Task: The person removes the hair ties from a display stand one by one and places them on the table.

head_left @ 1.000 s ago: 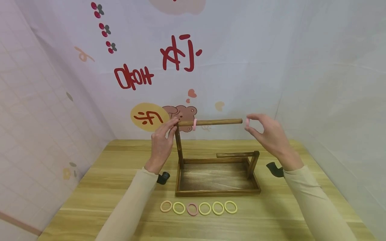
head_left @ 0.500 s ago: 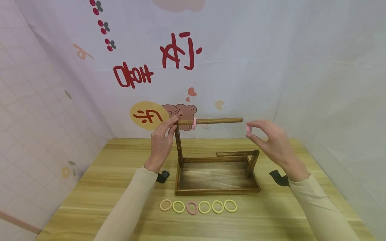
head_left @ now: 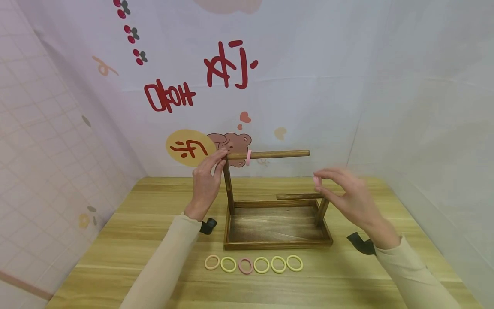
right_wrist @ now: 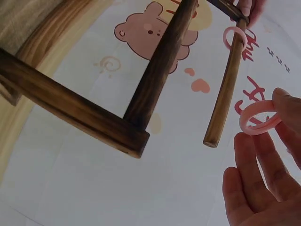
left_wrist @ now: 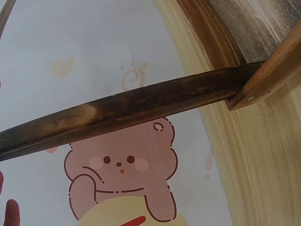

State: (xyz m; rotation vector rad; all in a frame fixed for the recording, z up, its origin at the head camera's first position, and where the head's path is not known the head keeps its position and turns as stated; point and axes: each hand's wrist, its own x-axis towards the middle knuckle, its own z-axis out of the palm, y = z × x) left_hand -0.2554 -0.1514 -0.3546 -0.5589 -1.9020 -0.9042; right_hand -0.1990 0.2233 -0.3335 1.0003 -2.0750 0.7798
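My right hand (head_left: 349,195) pinches a pink ring (right_wrist: 257,117) between thumb and fingers. In the head view the ring is just above the post end of the lower bar (head_left: 295,197); the right wrist view shows it apart from the upper bar's free end. My left hand (head_left: 207,182) grips the top corner of the dark wooden rack (head_left: 278,246), where the tall post (left_wrist: 117,110) meets the upper bar (head_left: 281,153). Another pink ring (head_left: 248,157) hangs on that bar, towards the left hand. The left wrist view shows only fingertips at its left edge.
In front of the rack's tray, a row of rings lies on the wooden table (head_left: 127,240): an orange ring (head_left: 212,262), a darker pink ring (head_left: 245,266) and several yellow rings (head_left: 261,265). A printed white cloth (head_left: 308,86) hangs behind.
My right hand has lowered the pink ring from beside the upper bar's free end to near the lower bar. The left hand stays at the rack's corner; the hanging ring keeps its place.
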